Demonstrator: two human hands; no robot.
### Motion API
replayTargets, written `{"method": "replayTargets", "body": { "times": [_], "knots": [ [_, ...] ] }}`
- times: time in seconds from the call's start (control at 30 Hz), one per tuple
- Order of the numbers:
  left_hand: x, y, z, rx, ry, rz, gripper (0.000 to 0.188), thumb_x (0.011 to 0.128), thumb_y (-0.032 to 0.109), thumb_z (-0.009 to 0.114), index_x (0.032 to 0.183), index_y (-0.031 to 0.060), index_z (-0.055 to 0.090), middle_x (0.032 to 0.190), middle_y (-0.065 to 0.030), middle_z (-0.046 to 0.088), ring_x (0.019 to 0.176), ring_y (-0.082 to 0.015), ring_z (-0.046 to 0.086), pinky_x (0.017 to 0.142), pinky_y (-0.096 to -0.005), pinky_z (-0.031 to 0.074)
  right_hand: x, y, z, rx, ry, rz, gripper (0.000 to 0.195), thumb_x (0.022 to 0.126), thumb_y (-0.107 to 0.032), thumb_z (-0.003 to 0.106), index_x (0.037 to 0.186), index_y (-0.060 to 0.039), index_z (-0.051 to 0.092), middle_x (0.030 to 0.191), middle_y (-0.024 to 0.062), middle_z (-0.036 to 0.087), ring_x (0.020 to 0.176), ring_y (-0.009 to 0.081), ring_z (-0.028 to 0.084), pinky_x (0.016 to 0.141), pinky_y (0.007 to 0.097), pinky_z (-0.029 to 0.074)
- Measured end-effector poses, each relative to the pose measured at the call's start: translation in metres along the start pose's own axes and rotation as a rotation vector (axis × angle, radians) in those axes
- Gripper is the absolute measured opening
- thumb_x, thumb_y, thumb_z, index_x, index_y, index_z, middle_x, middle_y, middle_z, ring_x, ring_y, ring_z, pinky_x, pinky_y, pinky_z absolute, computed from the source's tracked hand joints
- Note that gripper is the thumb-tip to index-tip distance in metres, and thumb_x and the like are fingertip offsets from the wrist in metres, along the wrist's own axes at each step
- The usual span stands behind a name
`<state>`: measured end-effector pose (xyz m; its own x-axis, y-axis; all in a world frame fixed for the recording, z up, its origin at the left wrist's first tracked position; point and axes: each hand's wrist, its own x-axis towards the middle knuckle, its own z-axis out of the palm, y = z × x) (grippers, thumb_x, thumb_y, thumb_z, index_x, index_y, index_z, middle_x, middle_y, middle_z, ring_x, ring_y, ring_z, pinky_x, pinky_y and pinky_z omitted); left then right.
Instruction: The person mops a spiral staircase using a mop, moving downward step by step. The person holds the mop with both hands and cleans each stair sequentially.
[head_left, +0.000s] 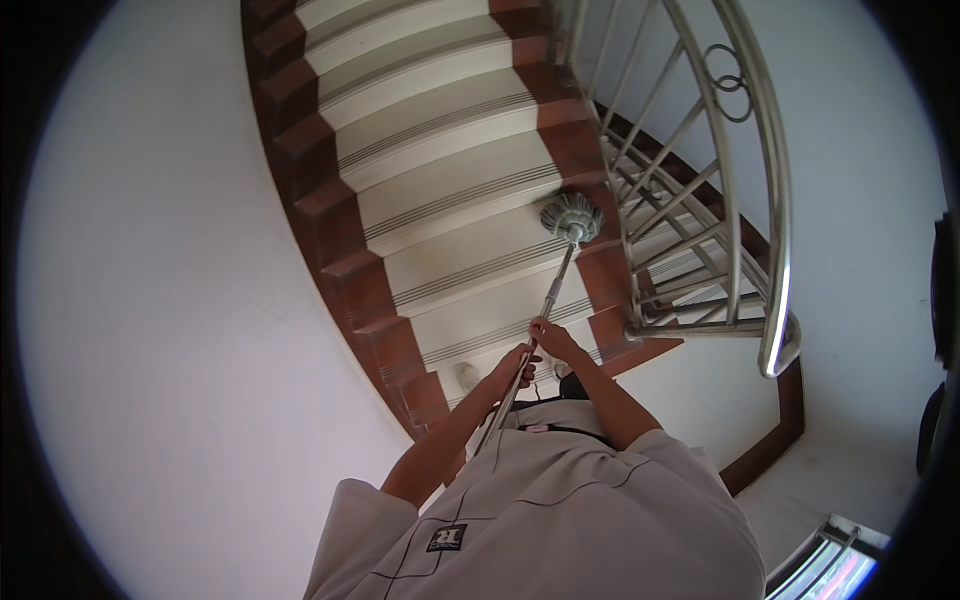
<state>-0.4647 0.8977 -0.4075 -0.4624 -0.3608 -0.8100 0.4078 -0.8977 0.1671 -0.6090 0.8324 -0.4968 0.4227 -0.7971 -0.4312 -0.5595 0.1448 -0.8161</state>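
Both of my hands grip the metal handle (553, 294) of a string mop. My right hand (553, 337) is closed around it a little higher up the pole. Just below, my left hand (517, 369) is wrapped around the same pole, whose lower end runs back past my waist. At the far end, the round mop head (572, 217) of grey and greenish strands rests on a stair tread (480, 234), at the right where the cream tile meets the red-brown border tile. The strands are spread out around the white socket.
Cream stairs with grooved nosings climb ahead. A stainless-steel railing (776, 187) borders them at right, with another flight beyond it. A white wall (187, 300) with stepped red-brown skirting (341, 270) closes the left. A window (832, 562) shows at lower right.
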Motion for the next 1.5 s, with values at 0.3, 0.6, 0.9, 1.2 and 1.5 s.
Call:
{"method": "replayTargets", "body": {
  "times": [0.3, 0.6, 0.9, 1.2, 1.5],
  "knots": [
    [0.052, -0.005, 0.022, -0.125, -0.082, -0.034, 0.041, 0.081, 0.037, 0.042, 0.101, 0.0023, 0.050, 0.056, 0.0044, 0.036, 0.044, -0.0053, 0.032, 0.037, -0.0192, 0.027, 0.001, 0.009, -0.051, 0.032, 0.085, 0.064, 0.019, 0.076, -0.022, 0.057, 0.080, -0.0040, 0.053, 0.064, 0.0115, 0.058, 0.062, 0.0239, 0.059, 0.057, 0.0340, 0.046],
    [-0.109, -0.046, -0.102, -0.424, 0.022, 0.146, 0.043, 0.083, 0.038, 0.038, 0.104, 0.0029, 0.049, 0.057, 0.0053, 0.038, 0.046, -0.0056, 0.035, 0.039, -0.0196, 0.029, 0.015, -0.097, 0.113, -0.116, -0.411, -0.178, 0.025, 0.077, -0.027, 0.057, 0.078, -0.0022, 0.050, 0.065, 0.0108, 0.057, 0.060, 0.0213, 0.056, 0.056, 0.0327, 0.043],
    [-0.226, -0.178, -0.181, -0.878, 0.328, 0.497, 0.037, 0.083, 0.034, 0.038, 0.101, 0.0036, 0.048, 0.054, 0.0034, 0.035, 0.044, -0.0065, 0.035, 0.036, -0.0197, 0.028, -0.037, -0.181, 0.333, -0.292, -1.051, -0.551, 0.030, 0.079, -0.035, 0.051, 0.077, -0.0054, 0.054, 0.066, 0.0111, 0.058, 0.062, 0.0267, 0.058, 0.058, 0.0360, 0.044],
    [-0.236, -0.169, -0.201, -0.754, 0.392, 0.416, 0.035, 0.082, 0.034, 0.041, 0.100, 0.0049, 0.047, 0.056, 0.0031, 0.035, 0.046, -0.0075, 0.036, 0.038, -0.0217, 0.029, -0.037, -0.184, 0.342, -0.331, -0.963, -0.495, 0.026, 0.082, -0.032, 0.048, 0.082, -0.0071, 0.054, 0.067, 0.0125, 0.059, 0.066, 0.0289, 0.059, 0.062, 0.0372, 0.045],
    [-0.146, -0.069, -0.130, -0.221, 0.186, 0.150, 0.036, 0.080, 0.039, 0.046, 0.094, 0.0059, 0.048, 0.057, 0.0037, 0.037, 0.046, -0.0070, 0.036, 0.039, -0.0224, 0.030, -0.007, -0.112, 0.181, -0.078, -0.556, -0.076, 0.025, 0.083, -0.029, 0.046, 0.084, -0.0047, 0.052, 0.070, 0.0102, 0.060, 0.063, 0.0217, 0.059, 0.056, 0.0326, 0.045]
  ]
}}
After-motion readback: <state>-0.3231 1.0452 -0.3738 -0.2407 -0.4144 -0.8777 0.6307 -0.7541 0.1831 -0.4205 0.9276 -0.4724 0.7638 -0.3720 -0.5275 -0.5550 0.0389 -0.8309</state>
